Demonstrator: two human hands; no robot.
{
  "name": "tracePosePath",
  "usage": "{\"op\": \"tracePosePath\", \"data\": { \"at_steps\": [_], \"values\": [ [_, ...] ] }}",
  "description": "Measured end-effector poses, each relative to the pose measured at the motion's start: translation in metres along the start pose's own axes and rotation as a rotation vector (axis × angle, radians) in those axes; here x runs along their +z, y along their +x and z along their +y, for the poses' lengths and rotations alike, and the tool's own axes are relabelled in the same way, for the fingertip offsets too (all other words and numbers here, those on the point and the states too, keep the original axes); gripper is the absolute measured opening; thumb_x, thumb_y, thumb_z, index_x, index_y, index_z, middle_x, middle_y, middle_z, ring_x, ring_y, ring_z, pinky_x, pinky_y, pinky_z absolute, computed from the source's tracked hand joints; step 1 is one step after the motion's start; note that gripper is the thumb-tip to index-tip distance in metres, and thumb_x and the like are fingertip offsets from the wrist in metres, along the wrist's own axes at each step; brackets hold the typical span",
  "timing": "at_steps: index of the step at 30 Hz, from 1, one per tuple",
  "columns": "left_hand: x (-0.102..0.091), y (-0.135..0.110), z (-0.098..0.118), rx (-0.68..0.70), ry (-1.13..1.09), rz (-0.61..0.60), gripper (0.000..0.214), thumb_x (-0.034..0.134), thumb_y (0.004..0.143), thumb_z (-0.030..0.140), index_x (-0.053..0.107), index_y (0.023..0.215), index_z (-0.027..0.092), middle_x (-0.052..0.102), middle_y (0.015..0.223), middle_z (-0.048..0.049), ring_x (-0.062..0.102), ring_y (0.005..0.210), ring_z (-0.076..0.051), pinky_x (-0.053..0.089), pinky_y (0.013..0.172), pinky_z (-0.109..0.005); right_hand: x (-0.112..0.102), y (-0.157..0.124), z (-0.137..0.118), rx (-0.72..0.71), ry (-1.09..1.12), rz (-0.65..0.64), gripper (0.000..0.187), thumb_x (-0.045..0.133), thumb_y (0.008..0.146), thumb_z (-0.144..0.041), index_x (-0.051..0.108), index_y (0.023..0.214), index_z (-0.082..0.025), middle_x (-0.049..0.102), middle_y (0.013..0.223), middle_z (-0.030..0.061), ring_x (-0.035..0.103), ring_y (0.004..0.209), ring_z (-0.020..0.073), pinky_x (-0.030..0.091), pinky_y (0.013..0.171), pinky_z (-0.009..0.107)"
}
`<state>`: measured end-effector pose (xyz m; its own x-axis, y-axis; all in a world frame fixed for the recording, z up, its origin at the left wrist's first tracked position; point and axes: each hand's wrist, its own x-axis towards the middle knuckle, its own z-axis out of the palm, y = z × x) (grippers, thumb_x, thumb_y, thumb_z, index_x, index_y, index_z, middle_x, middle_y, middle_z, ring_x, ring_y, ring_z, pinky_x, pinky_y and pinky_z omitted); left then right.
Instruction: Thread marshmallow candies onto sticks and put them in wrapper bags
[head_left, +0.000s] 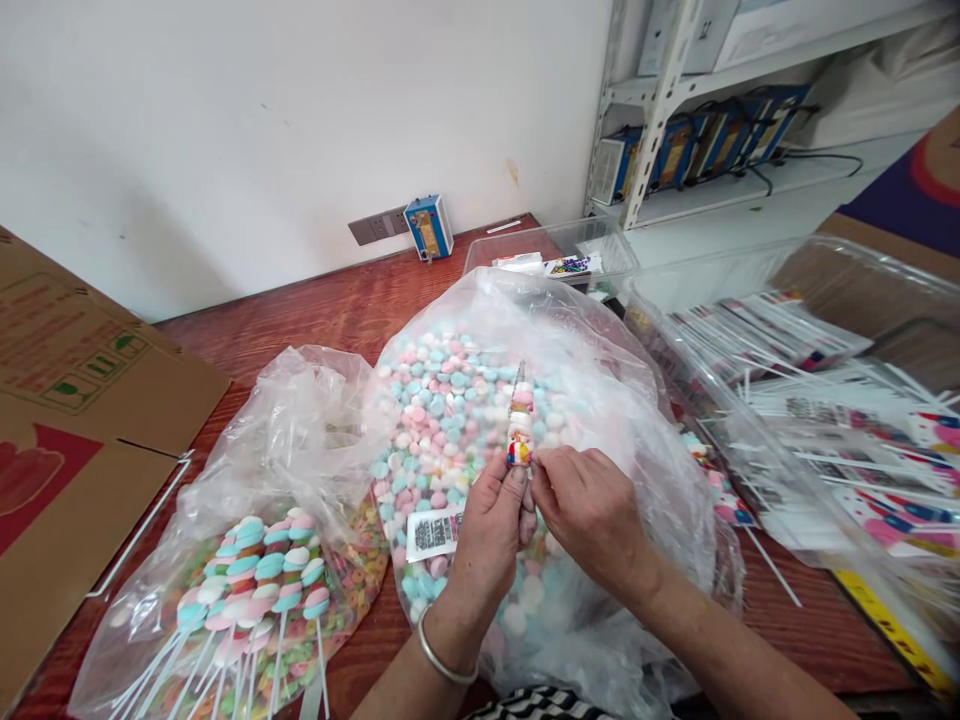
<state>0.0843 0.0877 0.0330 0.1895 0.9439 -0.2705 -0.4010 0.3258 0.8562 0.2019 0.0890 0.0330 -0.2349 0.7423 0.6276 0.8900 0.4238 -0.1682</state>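
My left hand (pixel 487 525), with a bangle at the wrist, is closed round the lower end of a wrapped marshmallow skewer (pixel 521 405). The skewer points upward in a clear, pointed wrapper, with a colourful printed band near its base. At that lower end my right hand (pixel 589 500) pinches, fingers together, though its fingertips are partly hidden. Beneath both hands spreads a large clear bag of pink, white and blue marshmallows (pixel 442 410). A white printed label (pixel 431 535) lies on the bag by my left hand.
Several unwrapped marshmallow skewers (pixel 255 575) lie on a bag of coloured rings (pixel 360 555) at left. A cardboard box (pixel 90 420) stands beyond. To the right, a clear bin (pixel 750 420) holds printed wrappers and white sticks. A smaller bin (pixel 555 235) and metal shelf (pixel 652 130) are behind.
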Motion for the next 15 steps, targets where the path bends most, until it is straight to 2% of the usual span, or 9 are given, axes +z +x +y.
{"op": "tracePosePath", "data": {
  "at_steps": [7,10,12,15],
  "values": [
    [0.000,0.000,-0.005,0.016,0.027,0.105,0.033,0.064,0.083,0.047,0.057,0.103,0.021,0.038,0.055,0.0098,0.026,0.039,-0.003,0.019,0.037,-0.015,0.003,0.002,0.000,-0.130,0.054,-0.015,0.029,0.041,0.095,-0.013,0.052,0.070,-0.021,0.053,0.062,0.0025,0.047,0.061,0.0189,0.033,0.063,0.034],
    [0.000,0.003,-0.006,-0.002,-0.003,0.134,0.032,0.067,0.081,0.045,0.058,0.101,0.021,0.038,0.051,0.0109,0.025,0.037,-0.003,0.018,0.035,-0.015,0.005,0.001,0.000,-0.131,0.131,-0.045,0.030,0.040,0.095,-0.013,0.050,0.068,-0.022,0.054,0.062,0.0023,0.049,0.061,0.0183,0.035,0.062,0.033],
    [0.000,0.006,-0.006,0.000,-0.083,0.144,0.028,0.070,0.080,0.040,0.059,0.096,0.019,0.042,0.052,0.0102,0.029,0.038,-0.003,0.022,0.036,-0.014,0.005,-0.001,-0.002,-0.045,0.220,-0.069,0.027,0.039,0.096,-0.016,0.051,0.072,-0.021,0.056,0.065,0.0028,0.052,0.063,0.0180,0.037,0.062,0.032],
    [0.000,0.011,-0.005,0.037,-0.260,0.200,0.029,0.077,0.074,0.032,0.060,0.092,0.017,0.059,0.070,0.0041,0.052,0.057,-0.005,0.042,0.055,-0.014,0.003,-0.007,-0.011,0.258,0.461,-0.159,0.017,0.042,0.099,-0.027,0.054,0.088,-0.020,0.063,0.076,0.0029,0.059,0.067,0.0171,0.041,0.061,0.028]
  ]
}}
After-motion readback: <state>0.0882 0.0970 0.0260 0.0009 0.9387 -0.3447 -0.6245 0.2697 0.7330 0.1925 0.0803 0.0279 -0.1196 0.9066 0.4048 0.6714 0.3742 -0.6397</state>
